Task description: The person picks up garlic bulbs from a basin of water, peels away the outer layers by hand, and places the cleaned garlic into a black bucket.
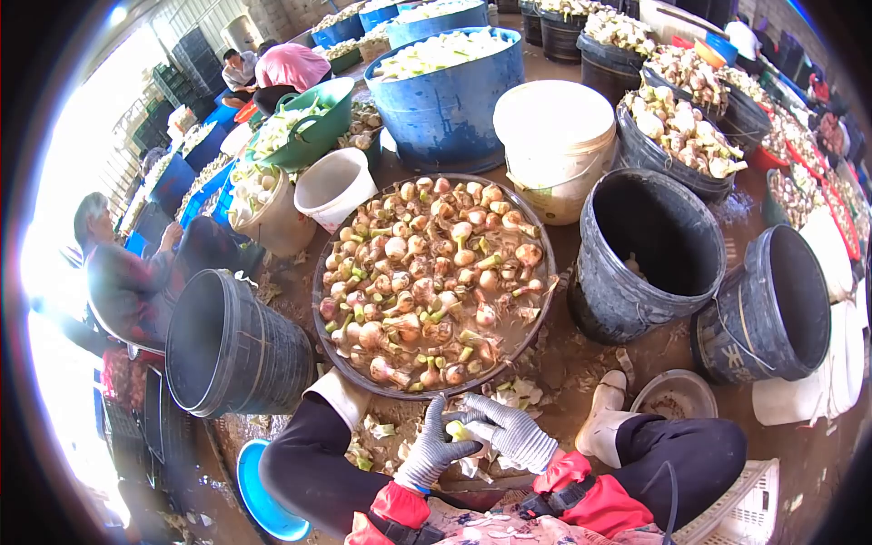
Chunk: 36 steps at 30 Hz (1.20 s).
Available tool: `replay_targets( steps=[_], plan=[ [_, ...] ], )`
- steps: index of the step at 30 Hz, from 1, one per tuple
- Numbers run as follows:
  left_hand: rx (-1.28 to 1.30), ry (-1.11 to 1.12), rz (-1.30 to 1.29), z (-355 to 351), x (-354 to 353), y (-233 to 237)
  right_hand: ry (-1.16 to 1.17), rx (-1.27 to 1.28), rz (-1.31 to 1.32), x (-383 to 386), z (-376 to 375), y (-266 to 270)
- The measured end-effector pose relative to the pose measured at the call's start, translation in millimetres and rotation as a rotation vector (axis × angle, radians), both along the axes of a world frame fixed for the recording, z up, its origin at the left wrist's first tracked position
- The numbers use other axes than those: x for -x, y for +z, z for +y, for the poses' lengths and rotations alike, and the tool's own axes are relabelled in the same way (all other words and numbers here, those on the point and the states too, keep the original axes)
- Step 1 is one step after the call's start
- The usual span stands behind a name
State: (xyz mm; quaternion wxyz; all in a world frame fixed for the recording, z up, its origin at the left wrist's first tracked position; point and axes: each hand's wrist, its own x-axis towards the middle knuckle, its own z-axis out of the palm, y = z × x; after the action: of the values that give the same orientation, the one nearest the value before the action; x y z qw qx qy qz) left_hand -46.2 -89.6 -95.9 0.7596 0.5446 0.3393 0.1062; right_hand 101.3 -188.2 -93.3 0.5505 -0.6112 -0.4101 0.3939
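My left hand (431,454), in a grey striped glove, is closed around a garlic bulb (457,431) with a pale green stem end. My right hand (520,436), gloved the same way, has its fingers closed on the bulb from the other side. Its fingers partly hide the bulb, and I cannot make out a tool. Just beyond my hands stands a wide round tub (427,394) of garlic bulbs with trimmed stems, sitting in brownish water. Loose peels (519,394) lie on the floor around my hands.
Black buckets stand left (238,343) and right (649,250) of the tub, another farther right (763,304). Behind are a white bucket (556,150) and a blue barrel (445,109). A blue basin (263,490) lies by my leg. A person (136,272) sits at left; others work behind.
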Motion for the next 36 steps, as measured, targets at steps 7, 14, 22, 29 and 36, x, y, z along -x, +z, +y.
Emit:
replay_targets(
  steps=[7,14,22,29,36],
  plan=[
    [-0.101,0.036,-0.035,-4.8,0.0,-14.4,-0.027,0.016,-0.086,2.8,-0.5,-1.9],
    [-0.971,-0.050,0.262,-6.4,-20.9,23.0,-0.097,-0.019,-0.170,8.0,0.8,-19.0],
    [-0.910,0.012,0.121,-15.4,-25.4,16.8,-0.312,0.127,0.334,8.7,-0.1,-14.0],
    [0.325,0.290,-0.341,-8.4,-2.7,15.2,-0.686,0.262,0.759,-26.2,-20.5,-94.9],
    [0.765,0.372,-0.426,-4.3,-2.2,18.1,-0.436,0.209,0.333,-17.6,-10.9,-64.9]
  ],
)
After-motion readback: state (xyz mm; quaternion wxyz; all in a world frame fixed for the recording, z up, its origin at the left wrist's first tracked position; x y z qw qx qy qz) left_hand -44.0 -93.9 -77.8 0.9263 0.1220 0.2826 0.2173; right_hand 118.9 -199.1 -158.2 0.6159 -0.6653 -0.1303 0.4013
